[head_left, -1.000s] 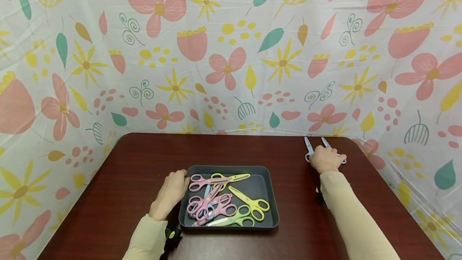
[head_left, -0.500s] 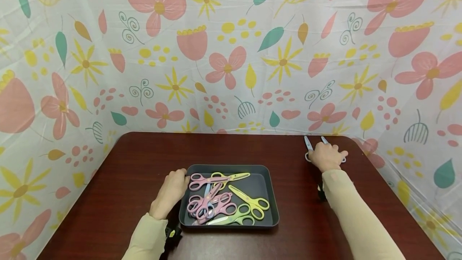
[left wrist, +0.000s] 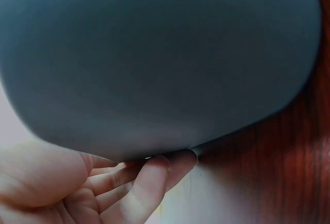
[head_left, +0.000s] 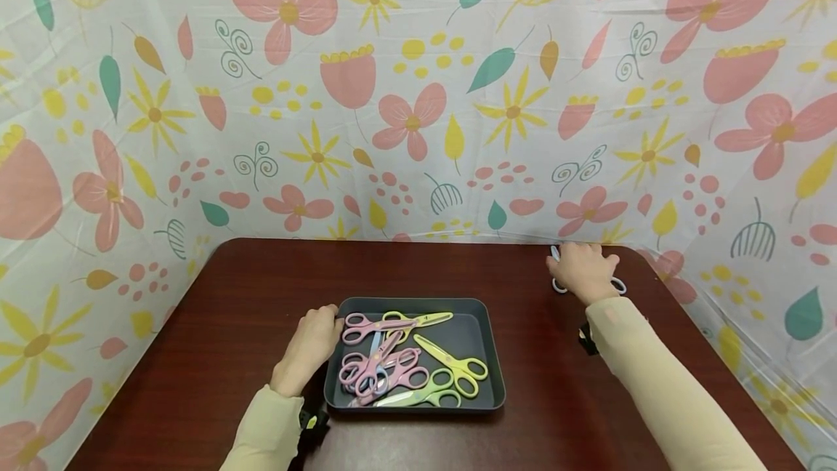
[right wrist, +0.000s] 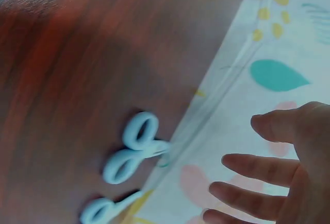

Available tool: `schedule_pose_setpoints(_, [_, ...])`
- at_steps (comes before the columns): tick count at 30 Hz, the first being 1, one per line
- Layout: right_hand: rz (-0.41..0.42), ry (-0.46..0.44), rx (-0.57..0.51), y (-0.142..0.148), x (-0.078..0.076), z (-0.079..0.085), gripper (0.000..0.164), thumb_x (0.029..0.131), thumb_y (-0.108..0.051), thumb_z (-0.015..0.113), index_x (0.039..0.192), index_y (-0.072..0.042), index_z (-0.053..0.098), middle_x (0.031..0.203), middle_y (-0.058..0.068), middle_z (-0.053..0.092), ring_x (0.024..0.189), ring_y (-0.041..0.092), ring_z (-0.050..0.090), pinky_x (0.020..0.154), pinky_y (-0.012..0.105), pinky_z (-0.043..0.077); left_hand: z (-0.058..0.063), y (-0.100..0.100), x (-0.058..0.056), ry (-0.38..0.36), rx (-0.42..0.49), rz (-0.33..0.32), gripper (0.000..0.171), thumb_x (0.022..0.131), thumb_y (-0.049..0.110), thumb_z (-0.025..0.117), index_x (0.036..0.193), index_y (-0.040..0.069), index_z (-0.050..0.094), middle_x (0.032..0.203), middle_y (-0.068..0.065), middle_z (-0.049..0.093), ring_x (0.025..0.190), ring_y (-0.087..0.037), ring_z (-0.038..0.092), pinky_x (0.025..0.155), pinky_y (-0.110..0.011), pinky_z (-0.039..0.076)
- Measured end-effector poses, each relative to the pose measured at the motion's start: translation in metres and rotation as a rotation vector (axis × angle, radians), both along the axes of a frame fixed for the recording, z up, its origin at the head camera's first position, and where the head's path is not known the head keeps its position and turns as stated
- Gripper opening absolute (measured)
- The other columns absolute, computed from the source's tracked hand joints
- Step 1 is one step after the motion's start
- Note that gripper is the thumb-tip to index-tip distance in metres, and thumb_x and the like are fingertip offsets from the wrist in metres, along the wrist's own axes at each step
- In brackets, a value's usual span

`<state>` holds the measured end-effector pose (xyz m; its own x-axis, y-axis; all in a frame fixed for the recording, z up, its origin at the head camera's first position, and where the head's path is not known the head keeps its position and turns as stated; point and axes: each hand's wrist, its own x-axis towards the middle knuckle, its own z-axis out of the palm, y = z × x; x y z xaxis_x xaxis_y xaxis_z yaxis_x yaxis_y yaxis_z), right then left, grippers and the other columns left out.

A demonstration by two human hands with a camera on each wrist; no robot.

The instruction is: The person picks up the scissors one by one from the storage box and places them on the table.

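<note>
In the head view my left hand (head_left: 312, 344) holds the dark grey tray (head_left: 487, 355) at its left side, near the far corner. The left wrist view shows bent fingers and thumb (left wrist: 149, 183) at the edge of the tray (left wrist: 170, 69). Inside lie several scissors: pink scissors (head_left: 370, 365), yellow scissors (head_left: 454, 367), green scissors (head_left: 421, 393) and some light blue ones partly covered. My right hand (head_left: 584, 271) hovers over two pairs of light blue scissors at the table's far right, partly hiding them. In the right wrist view its fingers are spread, apart from both scissors (right wrist: 133, 149).
A dark reddish-brown table (head_left: 248, 289) bears the tray and scissors. Behind it hangs a flower-printed white cloth (head_left: 418, 187), close to the far edge. The blue scissors' blades point toward that edge and cloth.
My right hand has shifted forward, away from the scissors' handles and over their blades, uncovering the right pair's handle. The left hand and tray have stayed put.
</note>
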<state>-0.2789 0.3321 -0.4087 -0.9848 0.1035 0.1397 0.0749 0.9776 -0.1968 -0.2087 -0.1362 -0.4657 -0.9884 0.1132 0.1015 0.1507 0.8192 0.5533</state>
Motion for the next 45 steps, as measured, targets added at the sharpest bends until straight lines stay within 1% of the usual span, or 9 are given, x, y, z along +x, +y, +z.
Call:
schedule_pose_setpoints(2, [0.020,-0.001,0.013,-0.007,0.003,0.007,0.031,0.093,-0.032,0.052,0.080,-0.005,0.059,0.102,0.030,0.057,0.105,0.050,0.041,0.080,0.074,0.022,0.000,0.000,0.000,-0.003,0.000,0.001,0.010,0.094,0.008,0.061,0.092,-0.001,0.065,0.072,-0.009,0.060,0.063,-0.021,0.060,0.057,-0.038,0.047])
schedule_pose_setpoints(6, [0.069,0.016,0.058,-0.023,0.009,0.016,0.030,0.094,-0.033,0.055,0.082,-0.006,0.061,0.094,0.025,0.060,0.099,0.048,0.046,0.079,0.071,0.025,0.000,0.000,0.000,-0.009,0.000,0.004,0.010,0.094,0.008,0.061,0.094,-0.001,0.065,0.073,-0.009,0.060,0.063,-0.021,0.059,0.057,-0.037,0.046])
schedule_pose_setpoints(9, [0.106,0.036,0.097,-0.034,0.014,0.019,0.030,0.094,-0.033,0.058,0.096,-0.004,0.065,0.099,0.024,0.062,0.098,0.047,0.048,0.080,0.069,0.028,-0.001,0.000,-0.001,-0.010,0.000,0.004,0.011,0.094,0.008,0.061,0.096,-0.002,0.065,0.075,-0.010,0.062,0.063,-0.021,0.060,0.057,-0.037,0.046])
schedule_pose_setpoints(13, [0.173,0.044,0.135,-0.049,0.020,0.020,0.038,0.094,-0.033,0.059,0.117,-0.003,0.065,0.113,0.023,0.062,0.107,0.046,0.048,0.084,0.068,0.029,0.000,0.000,-0.001,-0.011,0.000,0.007,0.011,0.095,0.008,0.060,0.095,-0.001,0.065,0.075,-0.010,0.062,0.064,-0.022,0.060,0.057,-0.038,0.046])
schedule_pose_setpoints(16, [0.238,0.049,0.149,-0.059,0.025,0.019,0.042,0.094,-0.032,0.060,0.124,-0.003,0.063,0.118,0.021,0.061,0.111,0.044,0.048,0.085,0.067,0.030,0.000,0.000,0.000,-0.016,0.003,0.007,0.010,0.095,0.008,0.060,0.095,-0.001,0.065,0.074,-0.010,0.061,0.063,-0.022,0.059,0.057,-0.038,0.046])
schedule_pose_setpoints(24, [0.381,0.130,0.211,-0.092,0.040,0.012,0.033,0.091,-0.029,0.067,0.114,-0.007,0.068,0.107,0.014,0.064,0.100,0.037,0.052,0.081,0.061,0.038,0.001,-0.001,0.000,0.013,-0.012,0.007,0.010,0.094,0.007,0.060,0.086,0.001,0.063,0.068,-0.007,0.057,0.060,-0.021,0.057,0.055,-0.037,0.044])
schedule_pose_setpoints(30, [0.496,0.188,0.284,-0.118,0.049,-0.004,0.022,0.087,-0.029,0.070,0.102,-0.013,0.070,0.096,0.008,0.063,0.094,0.031,0.053,0.076,0.054,0.039,0.000,-0.001,0.001,-0.005,0.000,0.003,0.010,0.094,0.008,0.060,0.091,-0.001,0.064,0.070,-0.008,0.058,0.061,-0.021,0.057,0.057,-0.037,0.045])
schedule_pose_setpoints(36, [0.632,0.182,0.278,-0.144,0.062,-0.013,0.019,0.088,-0.028,0.070,0.102,-0.014,0.070,0.094,0.004,0.061,0.088,0.025,0.049,0.074,0.048,0.037,-0.001,-0.001,0.001,-0.002,-0.004,0.003,0.009,0.094,0.007,0.060,0.089,0.000,0.063,0.069,-0.007,0.057,0.061,-0.022,0.057,0.056,-0.038,0.044])
schedule_pose_setpoints(45, [0.784,0.141,0.217,-0.170,0.068,-0.019,0.017,0.091,-0.027,0.067,0.104,-0.016,0.070,0.097,0.001,0.059,0.091,0.021,0.048,0.079,0.047,0.037,0.000,0.001,0.000,-0.001,-0.001,0.007,0.010,0.094,0.007,0.060,0.093,-0.002,0.064,0.072,-0.009,0.059,0.062,-0.022,0.059,0.057,-0.038,0.046])
